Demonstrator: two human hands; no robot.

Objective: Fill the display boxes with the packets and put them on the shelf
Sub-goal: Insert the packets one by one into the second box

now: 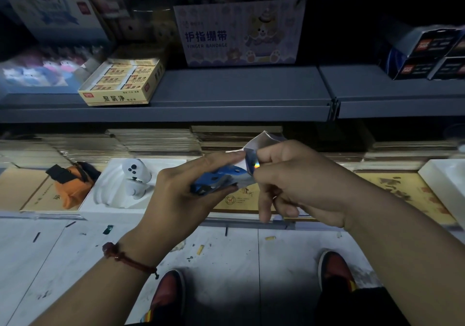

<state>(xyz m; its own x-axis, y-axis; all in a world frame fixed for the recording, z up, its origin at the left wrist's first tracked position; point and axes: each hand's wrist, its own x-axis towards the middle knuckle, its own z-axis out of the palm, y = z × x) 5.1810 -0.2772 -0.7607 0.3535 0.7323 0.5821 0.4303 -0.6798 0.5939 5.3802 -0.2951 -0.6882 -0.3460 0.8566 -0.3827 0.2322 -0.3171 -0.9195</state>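
1. The floor (63, 262) was pale, smooth tile with thin dark joints, scattered with small scraps; the room was dim, and darkest above the shelving.
2. A grey shelf (239, 91), flat and matte with a metal join towards the right, ran across the whole view.
3. Under it a lower tier held stacks of flat brown and gold packs (156, 139), glossy as if wrapped.
4. A lilac cardboard carton (239, 34) printed "FINGER BANDAGE", with a cartoon bear, stood at the middle back of the grey shelf.
5. Dark, glossy boxes (427, 54) were stacked at the shelf's right end.
6. A yellow display box (120, 84), open-topped and filled with rows of small rectangular packets, sat at the shelf's front edge, left of centre.
7. A white moulded tray (110, 200) on the lower tier carried a rounded white controller (136, 177).
8. The left hand (181, 195) curled round a blue-and-white pack (226, 174), held in the air in front of the lower tier, below the grey shelf.
9. The right hand (297, 182) pinched the pack's crumpled white flap (264, 142) between thumb and forefinger, its other fingers curled.
10. A red knotted cord bracelet (125, 260) circled the left wrist.
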